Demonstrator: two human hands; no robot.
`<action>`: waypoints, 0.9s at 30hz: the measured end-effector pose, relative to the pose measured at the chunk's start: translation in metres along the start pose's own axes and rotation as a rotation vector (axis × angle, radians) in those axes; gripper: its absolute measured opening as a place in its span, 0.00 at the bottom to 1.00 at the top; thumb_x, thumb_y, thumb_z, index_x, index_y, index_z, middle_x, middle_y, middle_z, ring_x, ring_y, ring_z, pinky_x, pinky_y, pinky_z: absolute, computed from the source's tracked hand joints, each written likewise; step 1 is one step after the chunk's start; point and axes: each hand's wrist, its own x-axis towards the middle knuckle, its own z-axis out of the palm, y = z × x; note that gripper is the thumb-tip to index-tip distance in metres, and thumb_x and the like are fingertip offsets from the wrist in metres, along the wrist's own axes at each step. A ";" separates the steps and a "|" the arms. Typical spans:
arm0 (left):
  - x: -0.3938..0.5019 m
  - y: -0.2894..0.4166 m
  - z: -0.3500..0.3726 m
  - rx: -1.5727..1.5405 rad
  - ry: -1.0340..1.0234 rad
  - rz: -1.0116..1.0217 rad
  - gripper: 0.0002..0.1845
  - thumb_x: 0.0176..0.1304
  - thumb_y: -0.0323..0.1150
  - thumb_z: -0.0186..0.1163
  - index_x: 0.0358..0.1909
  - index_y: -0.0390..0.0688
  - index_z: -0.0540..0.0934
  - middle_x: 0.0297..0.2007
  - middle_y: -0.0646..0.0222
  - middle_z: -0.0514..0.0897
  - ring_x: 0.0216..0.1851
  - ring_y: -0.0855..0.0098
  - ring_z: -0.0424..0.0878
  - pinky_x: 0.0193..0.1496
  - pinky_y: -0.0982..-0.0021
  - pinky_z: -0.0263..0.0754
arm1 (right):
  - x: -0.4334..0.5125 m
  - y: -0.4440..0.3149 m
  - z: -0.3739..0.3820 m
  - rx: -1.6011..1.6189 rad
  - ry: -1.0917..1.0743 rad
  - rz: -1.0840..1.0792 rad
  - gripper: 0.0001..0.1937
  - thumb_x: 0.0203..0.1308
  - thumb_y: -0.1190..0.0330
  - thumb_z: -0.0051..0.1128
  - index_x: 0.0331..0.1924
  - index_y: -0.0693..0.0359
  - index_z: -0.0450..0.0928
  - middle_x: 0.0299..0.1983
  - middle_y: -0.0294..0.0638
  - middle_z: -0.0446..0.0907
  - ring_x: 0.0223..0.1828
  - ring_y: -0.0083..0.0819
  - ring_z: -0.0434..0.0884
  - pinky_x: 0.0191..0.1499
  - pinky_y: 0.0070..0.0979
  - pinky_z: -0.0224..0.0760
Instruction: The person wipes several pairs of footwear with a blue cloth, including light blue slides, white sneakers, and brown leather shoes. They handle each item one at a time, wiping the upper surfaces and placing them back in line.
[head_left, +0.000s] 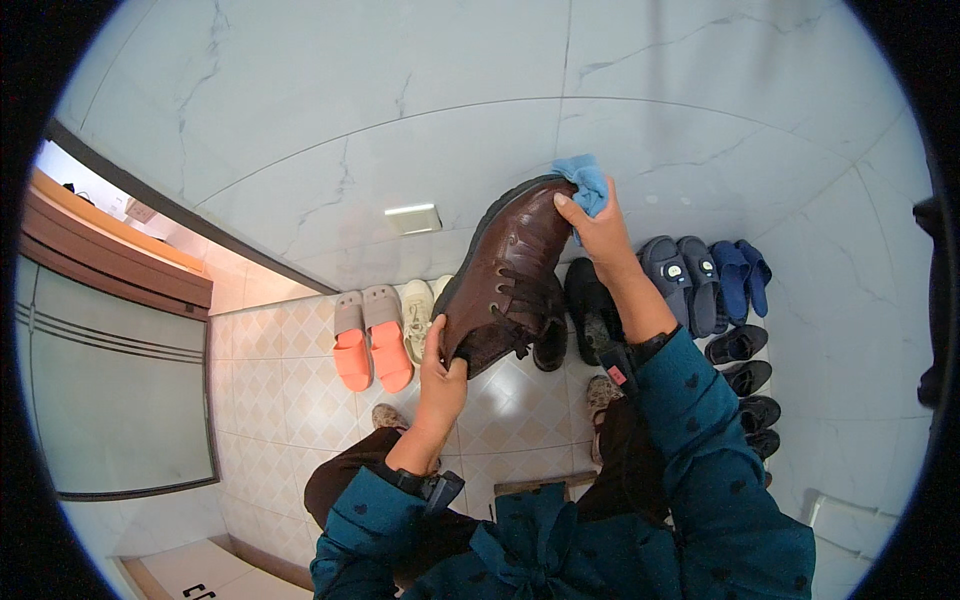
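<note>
A brown leather lace-up shoe (517, 255) is held up in front of me, its toe pointing away and its dark sole turned to the left. My left hand (441, 382) grips the shoe at the heel, with the thumb at the opening. At the toe, my right hand (600, 221) presses a light blue cloth (585, 180) against the leather, the thumb lying on the upper. Dark laces (521, 300) run through metal eyelets and hang at the shoe's right side.
Along the wall stand grey-and-orange slides (386, 352), cream sneakers (417, 315), a black shoe (589, 307), grey slippers (667, 277) and blue slippers (739, 274). Several dark shoes (739, 345) line the right wall. A glass-panelled door (112, 390) is at left.
</note>
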 end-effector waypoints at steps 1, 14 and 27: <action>-0.001 0.000 0.000 0.016 -0.007 0.043 0.38 0.57 0.14 0.46 0.74 0.33 0.58 0.69 0.53 0.68 0.72 0.64 0.66 0.73 0.70 0.57 | 0.000 -0.003 0.000 0.003 0.010 0.028 0.27 0.62 0.66 0.69 0.62 0.61 0.68 0.55 0.40 0.78 0.53 0.28 0.76 0.60 0.28 0.69; 0.017 0.013 -0.028 0.377 -0.109 0.103 0.35 0.79 0.49 0.49 0.76 0.37 0.53 0.45 0.60 0.82 0.51 0.70 0.80 0.56 0.72 0.72 | 0.006 -0.046 -0.010 0.200 -0.002 -0.114 0.27 0.59 0.72 0.71 0.61 0.63 0.72 0.58 0.41 0.79 0.56 0.28 0.78 0.62 0.26 0.70; 0.016 0.032 -0.021 -0.349 -0.337 -0.563 0.49 0.68 0.73 0.36 0.74 0.41 0.62 0.68 0.61 0.72 0.68 0.66 0.71 0.70 0.63 0.67 | -0.007 -0.037 0.003 0.259 -0.266 0.070 0.24 0.61 0.68 0.70 0.60 0.62 0.76 0.60 0.39 0.80 0.60 0.28 0.76 0.67 0.28 0.65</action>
